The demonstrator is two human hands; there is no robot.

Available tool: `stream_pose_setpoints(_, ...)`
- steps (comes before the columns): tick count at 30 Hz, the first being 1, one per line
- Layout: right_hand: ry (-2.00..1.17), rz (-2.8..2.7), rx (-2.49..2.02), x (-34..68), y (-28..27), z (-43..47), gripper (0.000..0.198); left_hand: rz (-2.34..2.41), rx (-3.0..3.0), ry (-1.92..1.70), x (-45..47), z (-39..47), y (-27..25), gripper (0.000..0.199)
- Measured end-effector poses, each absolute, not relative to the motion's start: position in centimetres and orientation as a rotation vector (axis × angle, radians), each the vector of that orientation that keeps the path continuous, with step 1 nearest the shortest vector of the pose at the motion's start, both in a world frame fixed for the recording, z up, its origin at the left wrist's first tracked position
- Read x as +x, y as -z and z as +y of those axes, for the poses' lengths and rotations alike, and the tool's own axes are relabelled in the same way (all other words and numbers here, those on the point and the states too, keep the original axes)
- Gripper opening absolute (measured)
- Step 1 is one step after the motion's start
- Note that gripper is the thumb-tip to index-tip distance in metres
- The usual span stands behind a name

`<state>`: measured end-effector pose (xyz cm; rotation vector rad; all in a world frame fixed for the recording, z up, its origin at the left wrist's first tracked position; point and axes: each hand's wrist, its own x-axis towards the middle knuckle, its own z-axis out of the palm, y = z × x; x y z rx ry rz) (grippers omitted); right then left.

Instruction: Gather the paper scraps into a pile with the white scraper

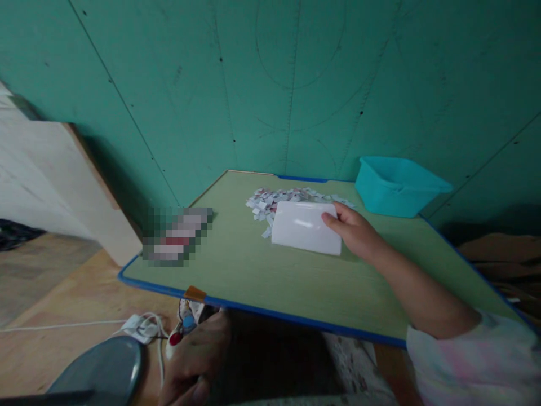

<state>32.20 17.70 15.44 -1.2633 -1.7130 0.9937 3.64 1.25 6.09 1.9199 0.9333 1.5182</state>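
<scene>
My right hand (349, 223) grips a glossy white sheet (302, 225) by its right edge, thumb on top. The sheet bends slightly and is held low over the table. Just behind it, a pile of small white paper scraps (268, 203) lies spread out, with a few reddish bits; the sheet hides part of the pile. My left hand (198, 355) is down below the table's front edge at the bottom of the view. Its fingers look curled, and whatever they may hold is hidden.
The green table (236, 270) has a blue rim and stands against a green wall. A turquoise bin (397, 189) sits at its back right corner. A blurred-out item (180, 237) lies on the left. A grey stool (101, 372) and white cables (146, 327) are at lower left.
</scene>
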Motion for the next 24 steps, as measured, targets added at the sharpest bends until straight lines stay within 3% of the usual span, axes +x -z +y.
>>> stream_pose_setpoints(3,-1.209,-1.662,-1.181,32.0,-15.9,17.3,0.022,0.696,2.003,-1.500,4.2,2.4,-6.9,0.028)
stream_pose_setpoints(9,-1.117,-1.656,-1.197,32.1,-15.8,17.4,0.022,0.672,1.950,-1.505,4.6,2.4,-7.6,0.023)
stream_pose_setpoints(15,-1.215,-1.678,-1.181,32.1,-15.4,17.6,0.023,0.656,1.941,-1.518,4.4,1.9,-7.0,0.015)
stream_pose_setpoints(24,-1.661,-1.857,-1.169,31.6,-15.2,16.6,0.032,0.736,1.889,-1.542,3.0,1.2,-4.2,0.015)
